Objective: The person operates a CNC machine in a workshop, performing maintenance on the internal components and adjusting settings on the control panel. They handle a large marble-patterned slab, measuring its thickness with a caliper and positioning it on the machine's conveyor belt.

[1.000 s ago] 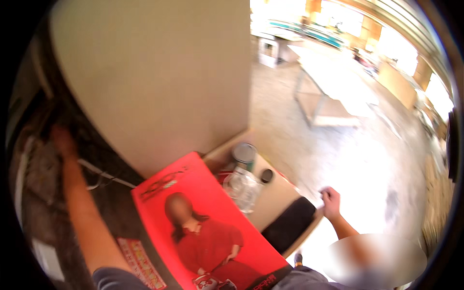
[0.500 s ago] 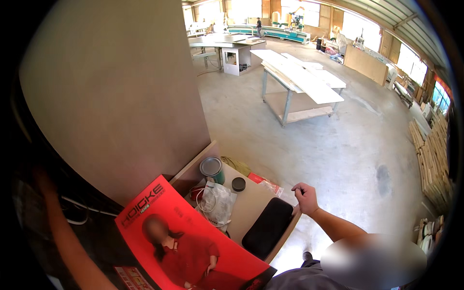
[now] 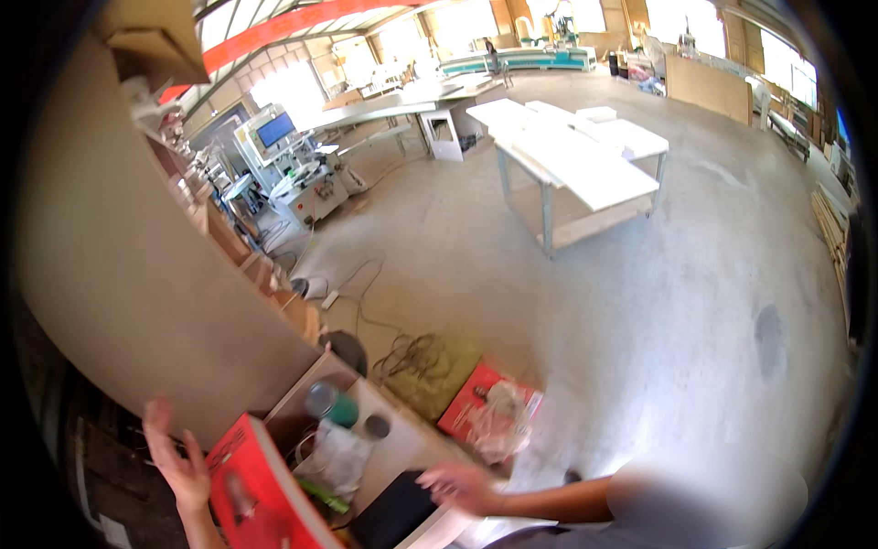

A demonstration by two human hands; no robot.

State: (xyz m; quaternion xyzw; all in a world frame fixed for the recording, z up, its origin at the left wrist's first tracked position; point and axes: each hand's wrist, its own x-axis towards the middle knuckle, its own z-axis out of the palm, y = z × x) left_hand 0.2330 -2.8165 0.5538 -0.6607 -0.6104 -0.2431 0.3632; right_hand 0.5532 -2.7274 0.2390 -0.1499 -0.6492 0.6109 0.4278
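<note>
My left hand (image 3: 178,465) is raised beside a red printed box (image 3: 261,489), its fingers spread and nothing in them. My right hand (image 3: 465,488), a little blurred, reaches in over the near edge of an open drawer (image 3: 416,428). Its fingers are stretched out next to a black case (image 3: 398,514); whether they touch it I cannot tell. In the drawer, a green can (image 3: 331,404) stands behind a clear plastic bag (image 3: 337,457), and a small dark round lid (image 3: 377,425) lies by them. Something bright green (image 3: 322,494) shows between bag and box.
A tall brown panel (image 3: 155,247) rises at left. Beyond the drawer, a red package (image 3: 471,398) with a plastic bag (image 3: 498,425) and coiled cables (image 3: 412,355) lie on the floor. Farther off stand a trolley of white boards (image 3: 585,160) and a machine with a screen (image 3: 297,169).
The view has swung left. My left hand has come out of the dark space at left and up beside the red box. My right hand has moved from the drawer's edge toward the black case.
</note>
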